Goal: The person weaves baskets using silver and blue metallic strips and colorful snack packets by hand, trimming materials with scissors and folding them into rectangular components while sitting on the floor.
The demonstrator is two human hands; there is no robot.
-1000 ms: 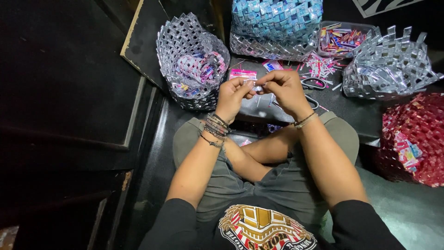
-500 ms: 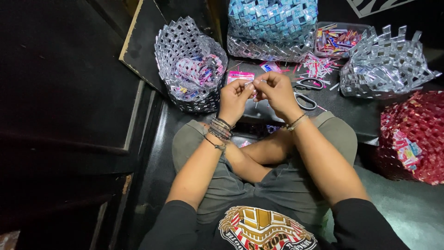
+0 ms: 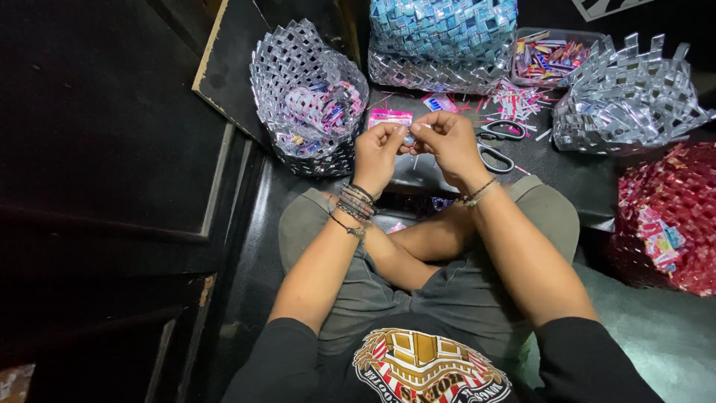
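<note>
Hands meet at chest height above the crossed legs. Left hand (image 3: 377,153) and right hand (image 3: 447,142) are brought together, fingertips pinched from both sides on a small silvery foil strip (image 3: 409,134) held between them; the strip is too small to show its folds. Left wrist carries several dark bracelets (image 3: 355,205); right wrist carries one thin bracelet (image 3: 477,192).

Scissors (image 3: 496,142) lie on the dark floor (image 3: 567,175) just beyond the right hand, blades closed. A pink wrapper (image 3: 389,116) lies flat just beyond the left hand. A woven silver basket (image 3: 298,89) stands to the left of the hands and holds rolled pink-and-silver strips. A blue woven piece (image 3: 440,33) stands at the far centre. A clear tray (image 3: 548,56) of coloured wrappers sits beside it, with loose cut scraps (image 3: 507,101) in front. A second woven silver piece (image 3: 626,101) lies at the right, and a red woven piece (image 3: 664,216) sits nearer, at the right edge.
</note>
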